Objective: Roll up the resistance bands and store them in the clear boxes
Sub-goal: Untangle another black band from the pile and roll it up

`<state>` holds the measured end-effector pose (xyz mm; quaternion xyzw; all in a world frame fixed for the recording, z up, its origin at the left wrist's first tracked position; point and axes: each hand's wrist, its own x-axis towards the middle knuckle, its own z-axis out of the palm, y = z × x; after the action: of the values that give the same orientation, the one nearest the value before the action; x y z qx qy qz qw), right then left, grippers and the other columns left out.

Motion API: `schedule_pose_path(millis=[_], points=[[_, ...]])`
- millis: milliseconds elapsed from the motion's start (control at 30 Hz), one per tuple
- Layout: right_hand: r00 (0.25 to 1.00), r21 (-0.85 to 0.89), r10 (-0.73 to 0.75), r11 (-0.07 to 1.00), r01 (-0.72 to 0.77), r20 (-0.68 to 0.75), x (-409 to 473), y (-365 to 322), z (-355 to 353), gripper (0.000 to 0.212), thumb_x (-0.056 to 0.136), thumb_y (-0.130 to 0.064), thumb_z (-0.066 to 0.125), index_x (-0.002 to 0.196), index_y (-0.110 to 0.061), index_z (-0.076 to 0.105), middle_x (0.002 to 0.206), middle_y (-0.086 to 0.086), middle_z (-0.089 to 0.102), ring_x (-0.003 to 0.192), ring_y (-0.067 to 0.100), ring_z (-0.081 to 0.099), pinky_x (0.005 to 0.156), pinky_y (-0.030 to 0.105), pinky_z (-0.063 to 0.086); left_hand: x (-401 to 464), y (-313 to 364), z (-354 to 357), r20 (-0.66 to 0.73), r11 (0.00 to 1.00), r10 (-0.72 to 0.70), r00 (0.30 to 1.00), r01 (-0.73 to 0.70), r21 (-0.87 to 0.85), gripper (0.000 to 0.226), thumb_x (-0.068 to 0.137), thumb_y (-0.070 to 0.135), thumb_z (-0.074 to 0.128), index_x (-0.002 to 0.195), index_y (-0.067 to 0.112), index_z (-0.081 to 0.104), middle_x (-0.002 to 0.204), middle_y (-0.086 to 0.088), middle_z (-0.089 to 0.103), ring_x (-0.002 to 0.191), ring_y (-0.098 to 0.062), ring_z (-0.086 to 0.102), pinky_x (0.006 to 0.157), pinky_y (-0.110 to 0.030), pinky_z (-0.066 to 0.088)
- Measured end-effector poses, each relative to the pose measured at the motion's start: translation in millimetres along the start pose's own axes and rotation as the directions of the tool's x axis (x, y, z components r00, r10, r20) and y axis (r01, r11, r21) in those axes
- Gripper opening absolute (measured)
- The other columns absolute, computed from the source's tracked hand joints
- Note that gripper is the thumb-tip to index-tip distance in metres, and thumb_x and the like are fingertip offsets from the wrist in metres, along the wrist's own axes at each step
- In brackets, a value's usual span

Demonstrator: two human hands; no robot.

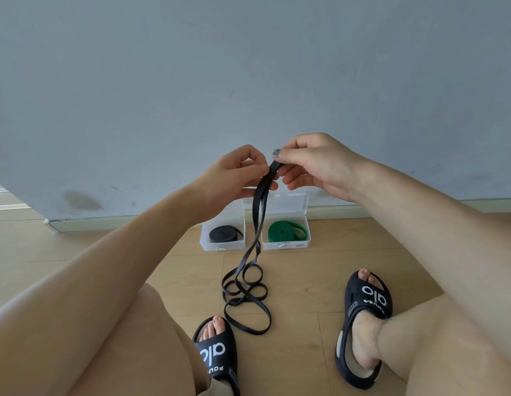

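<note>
Both forearms reach forward from the lower corners of the view and meet near the middle, raised above the knees. The left hand (237,170) is turned with its thumb side up, its thumb and fingers curled toward the right hand and pinching the top of a thin black band (260,207). The right hand (314,164) comes in from the right with its back toward the camera, wrist bent slightly down, thumb and forefinger pinching the same end of the band just beside the left fingertips. Its other fingers curl loosely underneath. The two hands almost touch. Bare knees and lower legs show below, with both feet in black slides (365,327).
</note>
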<state>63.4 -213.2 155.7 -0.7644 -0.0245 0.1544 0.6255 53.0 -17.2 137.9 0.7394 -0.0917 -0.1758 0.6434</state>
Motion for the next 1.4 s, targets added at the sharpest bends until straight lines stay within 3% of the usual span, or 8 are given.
schedule_pose_path(millis=[433,567,800,1000,1100,1233,1300,1400], points=[[0.992,-0.052,-0.09,0.995,0.086,-0.087,-0.1,-0.4,0.4,0.017,0.1,-0.018,0.068,0.087,-0.007,0.066,0.077,0.011,0.07,0.06,0.017,0.066,0.058,0.026,0.055,-0.5,-1.6,-0.3,0.047,1.0,-0.008,0.999,0.008,-0.014,0.008,0.105,0.009,0.055,0.098,0.007,0.056,0.102,-0.014,0.076,0.105,-0.024,0.074,0.093,-0.034,0.058],[0.991,-0.027,-0.102,0.995,0.1,-0.082,-1.6,-3.0,-1.3,0.018,0.101,-0.019,0.066,0.092,-0.004,0.067,0.078,0.011,0.07,0.061,0.018,0.065,0.057,0.026,0.054,2.0,0.4,-6.8,0.044,0.997,-0.017,0.999,0.02,-0.069,0.014,0.104,0.012,0.056,0.116,0.006,0.061,0.096,-0.009,0.075,0.099,-0.023,0.072,0.097,-0.038,0.057],[0.994,-0.026,-0.094,0.995,0.093,-0.061,-3.7,-2.5,-3.1,0.017,0.101,-0.019,0.066,0.088,-0.007,0.066,0.077,0.01,0.07,0.06,0.017,0.065,0.057,0.026,0.054,-0.1,-2.7,-9.0,0.242,0.984,-0.177,0.954,0.167,0.061,0.035,0.111,0.021,0.035,0.114,0.011,0.068,0.104,-0.004,0.076,0.1,-0.017,0.068,0.093,-0.028,0.053],[0.992,0.018,-0.075,0.997,0.077,-0.097,-1.7,-1.6,-6.5,0.016,0.1,-0.018,0.067,0.092,-0.005,0.067,0.076,0.01,0.069,0.06,0.016,0.065,0.055,0.025,0.054,-1.5,-4.9,-15.4,0.263,0.977,-0.193,0.945,0.161,0.138,0.037,0.112,0.02,0.033,0.125,0.015,0.067,0.097,0.0,0.073,0.099,-0.014,0.068,0.097,-0.03,0.052],[0.993,0.013,-0.042,0.999,0.044,-0.107,1.3,0.2,-11.1,0.017,0.099,-0.019,0.068,0.095,-0.003,0.068,0.077,0.011,0.07,0.062,0.017,0.066,0.056,0.025,0.055,-0.1,-7.0,-17.4,0.233,0.982,-0.154,0.96,0.122,0.146,0.035,0.111,0.019,0.036,0.128,0.016,0.067,0.09,0.002,0.066,0.087,-0.013,0.061,0.087,-0.024,0.051],[0.996,-0.276,0.051,0.959,-0.068,-0.068,4.3,10.5,-11.2,0.027,0.1,-0.028,0.064,0.106,-0.003,0.069,0.094,0.012,0.071,0.079,0.021,0.071,0.072,0.034,0.062,0.1,-10.9,-18.7,0.193,0.969,-0.117,0.974,0.07,0.238,0.033,0.11,0.018,0.042,0.117,0.013,0.074,0.086,0.003,0.064,0.082,-0.015,0.054,0.086,-0.025,0.047],[0.993,-0.514,-0.038,0.857,-0.024,-0.108,5.2,13.2,-6.9,0.026,0.098,-0.027,0.062,0.12,-0.014,0.066,0.109,0.003,0.067,0.096,0.02,0.067,0.084,0.034,0.056,-0.7,-11.1,-19.1,0.17,0.958,-0.118,0.978,0.068,0.278,0.033,0.109,0.017,0.043,0.115,0.01,0.075,0.085,0.003,0.065,0.081,-0.015,0.053,0.086,-0.025,0.046],[0.973,-0.475,-0.221,0.865,0.162,-0.072,2.1,5.5,6.1,0.031,0.101,-0.016,0.051,0.128,-0.026,0.062,0.118,-0.007,0.067,0.108,0.012,0.062,0.083,0.021,0.046,-1.0,-7.6,-17.2,0.155,0.96,-0.113,0.981,0.068,0.27,0.031,0.108,0.015,0.044,0.11,0.004,0.073,0.08,0.003,0.063,0.076,-0.015,0.051,0.078,-0.02,0.047]])
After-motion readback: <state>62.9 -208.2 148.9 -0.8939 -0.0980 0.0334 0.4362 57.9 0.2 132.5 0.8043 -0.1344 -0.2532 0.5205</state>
